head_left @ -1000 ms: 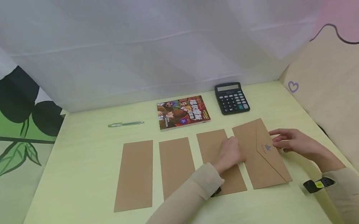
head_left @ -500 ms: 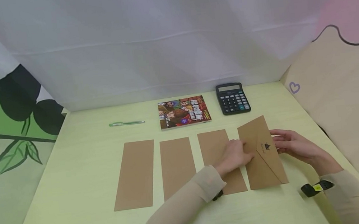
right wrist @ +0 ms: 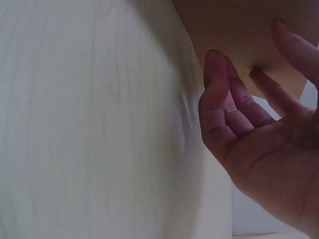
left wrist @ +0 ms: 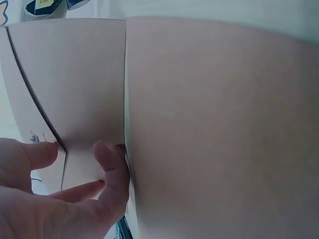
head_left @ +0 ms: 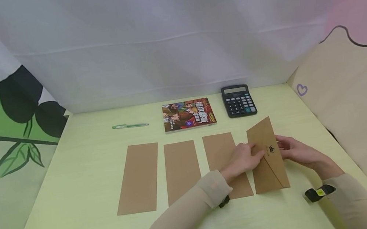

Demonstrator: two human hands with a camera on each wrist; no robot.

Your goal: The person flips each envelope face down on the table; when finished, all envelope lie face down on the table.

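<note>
A brown kraft envelope (head_left: 263, 175) stands tilted at the right end of a row, its right side raised off the table and its flap, with a black crown print, facing up and left. My left hand (head_left: 242, 159) touches its front: the thumb lies by the flap tip and bent fingers rest near the left edge, with a gap between. From behind the raised side, my right hand (head_left: 298, 151) reaches in with loosely bent fingers. In the right wrist view, those fingertips (right wrist: 264, 82) touch the envelope's back. My left forearm lies across the neighbouring envelope (head_left: 217, 142).
Two more brown envelopes, a left one (head_left: 138, 178) and a middle one (head_left: 180, 166), lie flat with plain sides up. Behind the row are a green pen (head_left: 130, 126), a colourful book (head_left: 189, 114) and a black calculator (head_left: 239, 101). A white cloth (head_left: 172, 64) hangs behind the table.
The right-hand envelope has tipped up from nearly flat, its right side rising and swinging left. My left hand has shifted right onto its front; my right hand has followed leftward behind it.
</note>
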